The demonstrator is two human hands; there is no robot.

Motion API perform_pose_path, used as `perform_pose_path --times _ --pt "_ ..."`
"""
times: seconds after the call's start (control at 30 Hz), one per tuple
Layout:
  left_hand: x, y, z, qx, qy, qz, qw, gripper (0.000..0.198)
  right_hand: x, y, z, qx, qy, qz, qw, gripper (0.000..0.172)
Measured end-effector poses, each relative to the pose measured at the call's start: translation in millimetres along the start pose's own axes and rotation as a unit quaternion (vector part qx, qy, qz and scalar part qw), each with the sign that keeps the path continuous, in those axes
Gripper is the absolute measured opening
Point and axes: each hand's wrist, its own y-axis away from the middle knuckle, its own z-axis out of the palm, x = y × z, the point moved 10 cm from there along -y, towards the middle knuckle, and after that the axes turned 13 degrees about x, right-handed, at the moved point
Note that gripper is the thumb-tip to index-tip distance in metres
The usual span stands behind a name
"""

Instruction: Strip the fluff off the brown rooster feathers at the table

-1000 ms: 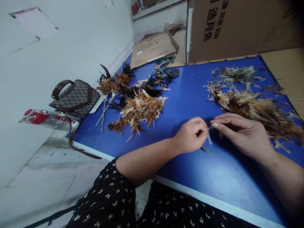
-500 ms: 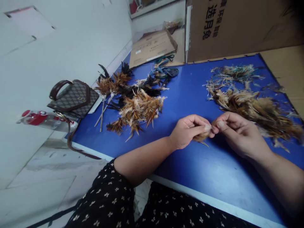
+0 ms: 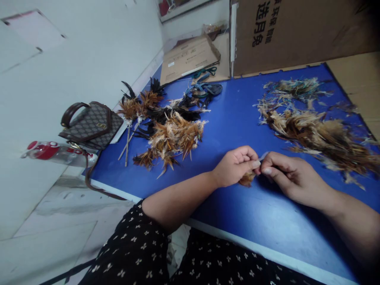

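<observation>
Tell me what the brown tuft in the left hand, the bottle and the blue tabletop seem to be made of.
Brown tuft in the left hand: probably feathers, soft and matte, judging by its wispy look.
Bottle: likely clear, glossy plastic, being see-through.
Blue tabletop: smooth, slightly shiny, perhaps laminate or paint; pale glare shows the sheen.

The tabletop [image 3: 231, 114] was blue; the feather tuft [image 3: 246, 179], orange-brown; the garment [image 3: 139, 241], black with small white motifs; the handbag [image 3: 94, 122], grey lattice edged in brown.
</observation>
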Motion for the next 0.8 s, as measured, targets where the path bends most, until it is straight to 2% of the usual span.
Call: perform_pose_path --times 0.1,0.23,0.5,0.8 --pt "3.1 3.3 -0.7 -0.007 -0.088 0.053 0.995 0.025 -2.0 2.2 5.8 -0.003 0.044 -0.048 0.998 0.03" --pt "4.6 5.8 -0.5 0.003 -0.12 0.084 0.989 0.013 2.9 5.9 9.3 0.0 0.074 -0.056 0.996 0.025" --pt "3.7 4.6 -6.2 0.045 -0.104 0.027 0.993 0.015 -0.4 3.6 1.5 0.043 0.081 -0.061 0.994 0.025" --pt "4.9 5.7 -12.4 0.059 -0.079 0.016 0.995 0.025 12.6 4.9 0.7 0.029 0.056 -0.005 0.998 0.032"
